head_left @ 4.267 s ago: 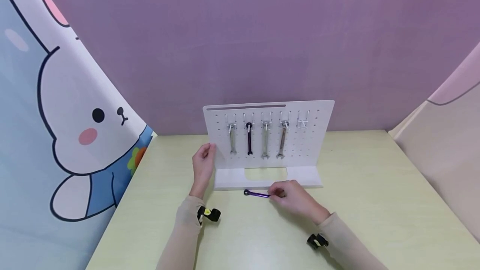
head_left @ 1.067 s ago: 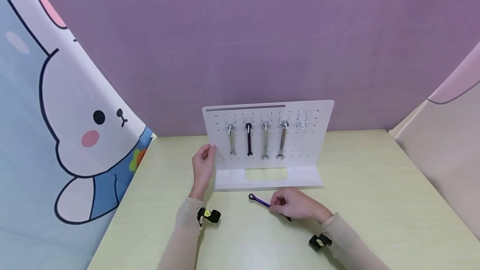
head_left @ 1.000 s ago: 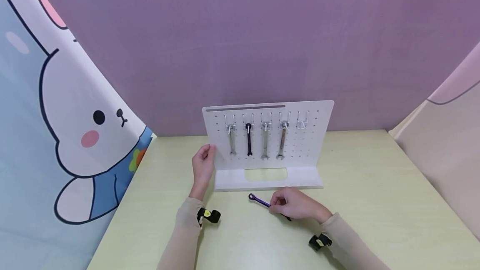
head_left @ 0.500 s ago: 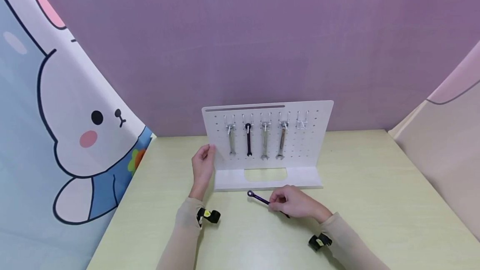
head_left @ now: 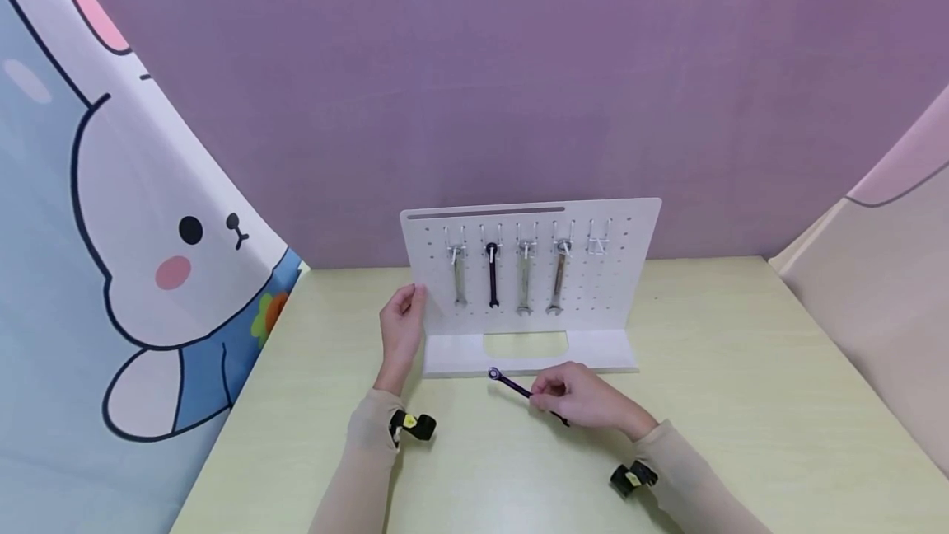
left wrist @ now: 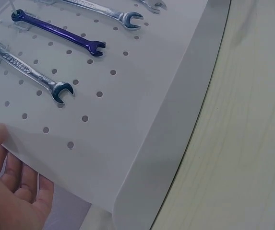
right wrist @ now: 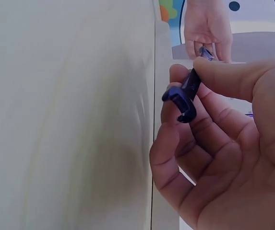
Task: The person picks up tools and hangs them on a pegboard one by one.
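Note:
My right hand point(head_left: 586, 396) pinches a dark purple combination wrench point(head_left: 511, 384) between thumb and fingers, just in front of the board's base. Its ring end points up and left toward the board; the open-end jaw point(right wrist: 180, 103) faces the camera in the right wrist view. My left hand point(head_left: 402, 328) grips the left edge of a white pegboard stand point(head_left: 593, 320), thumb in front and fingers behind, as the left wrist view shows. Hanging from hooks on the board are a purple wrench point(left wrist: 60, 33) and several silver wrenches point(left wrist: 27, 71).
A bare wire hook point(head_left: 597, 244) sits at the right of the hook row. The stand rests on a pale wood-grain table point(head_left: 726, 402). Behind it is a purple backdrop point(head_left: 519, 89), and a rabbit-print cloth point(head_left: 148, 229) hangs on the left.
The right hand first drew the wrench back from the base and tilted it, then moved it slightly up toward the board over the last second. The left hand stays on the board's edge.

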Demonstrator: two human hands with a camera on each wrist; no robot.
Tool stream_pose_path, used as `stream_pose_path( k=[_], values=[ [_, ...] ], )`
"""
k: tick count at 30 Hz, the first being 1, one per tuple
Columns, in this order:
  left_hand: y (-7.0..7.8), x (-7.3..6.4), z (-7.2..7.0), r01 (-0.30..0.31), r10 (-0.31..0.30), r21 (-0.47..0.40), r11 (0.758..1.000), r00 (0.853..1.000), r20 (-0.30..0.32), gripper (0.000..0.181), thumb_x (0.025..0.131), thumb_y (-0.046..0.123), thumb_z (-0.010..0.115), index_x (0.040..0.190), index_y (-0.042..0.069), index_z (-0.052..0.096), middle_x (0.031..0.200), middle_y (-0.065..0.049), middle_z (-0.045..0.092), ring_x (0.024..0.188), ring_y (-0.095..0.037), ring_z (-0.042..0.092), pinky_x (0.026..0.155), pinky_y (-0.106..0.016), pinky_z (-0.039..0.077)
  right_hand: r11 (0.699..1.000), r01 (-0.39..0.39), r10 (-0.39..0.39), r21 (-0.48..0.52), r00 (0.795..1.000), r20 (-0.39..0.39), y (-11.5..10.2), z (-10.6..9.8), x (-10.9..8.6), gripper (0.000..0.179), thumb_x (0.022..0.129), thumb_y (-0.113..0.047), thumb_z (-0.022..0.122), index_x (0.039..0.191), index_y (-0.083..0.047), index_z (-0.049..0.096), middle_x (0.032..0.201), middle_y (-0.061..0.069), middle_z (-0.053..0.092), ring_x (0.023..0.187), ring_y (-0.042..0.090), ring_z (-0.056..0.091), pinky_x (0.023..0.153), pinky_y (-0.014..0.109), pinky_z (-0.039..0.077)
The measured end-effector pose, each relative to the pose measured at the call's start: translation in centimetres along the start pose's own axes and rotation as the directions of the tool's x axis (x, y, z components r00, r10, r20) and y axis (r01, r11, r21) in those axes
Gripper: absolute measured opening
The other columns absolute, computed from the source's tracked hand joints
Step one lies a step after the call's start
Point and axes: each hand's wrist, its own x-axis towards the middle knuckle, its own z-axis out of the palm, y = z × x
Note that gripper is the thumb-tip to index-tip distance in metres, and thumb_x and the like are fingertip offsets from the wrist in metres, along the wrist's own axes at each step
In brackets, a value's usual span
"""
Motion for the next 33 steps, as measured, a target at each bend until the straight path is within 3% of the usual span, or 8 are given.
stream_pose_path(
  k=[10,20,27,33],
  values=[
    [0.1,0.0,-0.2,0.000,0.000,0.018,1.000,1.000,0.002,0.030,0.108,0.022,0.065,0.119,-0.004,0.073,0.115,-0.024,0.077,0.089,0.000,0.064,0.079,-0.013,0.050,0.999,0.012,-0.011,0.041,0.999,-0.039,-0.3,-0.1,0.0,0.011,0.103,-0.016,0.071,0.097,-0.009,0.077,0.083,0.009,0.074,0.067,0.004,0.054,0.062,0.021,0.045],
    [-0.2,0.1,-0.1,0.016,-0.016,0.004,1.000,1.000,0.012,0.032,0.108,0.024,0.065,0.121,-0.004,0.073,0.118,-0.023,0.077,0.097,-0.012,0.067,0.081,-0.013,0.051,0.994,0.006,-0.004,0.107,1.000,-0.019,-0.9,-0.3,0.1,0.016,0.103,-0.018,0.070,0.102,-0.004,0.077,0.089,0.015,0.076,0.071,0.006,0.057,0.065,0.021,0.046],
    [-0.2,0.1,-0.1,0.033,-0.033,0.005,0.999,0.999,0.015,0.032,0.108,0.024,0.066,0.121,-0.004,0.073,0.118,-0.022,0.077,0.094,-0.007,0.066,0.080,-0.013,0.051,0.985,-0.024,0.030,0.173,0.999,-0.029,-1.0,-0.5,0.1,0.019,0.104,-0.017,0.068,0.108,0.000,0.075,0.097,0.017,0.078,0.078,0.010,0.064,0.070,0.022,0.052],
    [-0.2,0.2,-0.2,0.029,-0.029,0.003,1.000,0.999,0.017,0.032,0.108,0.025,0.066,0.121,-0.003,0.074,0.120,-0.022,0.077,0.095,-0.004,0.065,0.082,-0.013,0.051,0.971,-0.046,0.058,0.235,0.997,-0.042,-1.4,-0.7,0.1,0.024,0.105,-0.018,0.068,0.109,0.005,0.073,0.100,0.023,0.076,0.075,0.009,0.063,0.068,0.022,0.052]
  ],
)
